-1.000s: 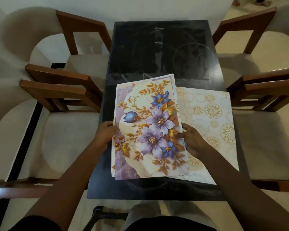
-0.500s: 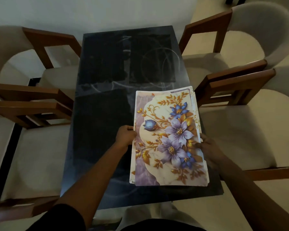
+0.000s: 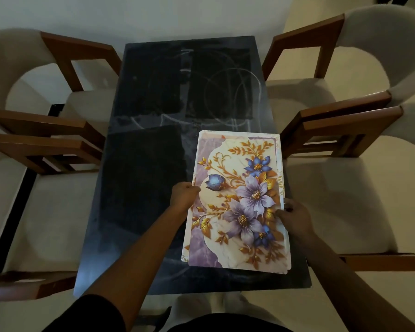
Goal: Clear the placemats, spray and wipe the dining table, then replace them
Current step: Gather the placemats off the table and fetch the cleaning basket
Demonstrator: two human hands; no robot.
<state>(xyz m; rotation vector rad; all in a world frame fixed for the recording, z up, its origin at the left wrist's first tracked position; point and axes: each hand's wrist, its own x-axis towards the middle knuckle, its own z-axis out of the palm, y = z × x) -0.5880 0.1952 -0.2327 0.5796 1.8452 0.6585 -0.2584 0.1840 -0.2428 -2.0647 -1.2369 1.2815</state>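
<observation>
One stack of thin rectangular placemats point(image 3: 237, 202) sits over the near right quarter of the dark glossy marbled surface point(image 3: 153, 92), its long sides running away from me. The top mat is cream and lilac, printed with purple and blue flowers and gold leaves. Slivers of other mats peek out at its corners and along its right edge. I cannot tell whether the stack lies flat or is raised a little.

My left hand point(image 3: 183, 196) grips the stack's left long edge about midway, its fingers point(image 3: 187, 188) curled round that edge. My right hand point(image 3: 295, 218) holds the opposite edge slightly nearer to me, with the thumb on the printed face and the other fingers bent at the rim, pinching the mats.

The rest of the surface shows pale streaks and looping smears around three darker rectangular patches.

Four cream-cushioned chairs with brown wooden arms flank the surface: two on the left point(image 3: 46, 149) and two on the right point(image 3: 345, 130). A pale floor point(image 3: 285, 13) shows beyond the far end.
</observation>
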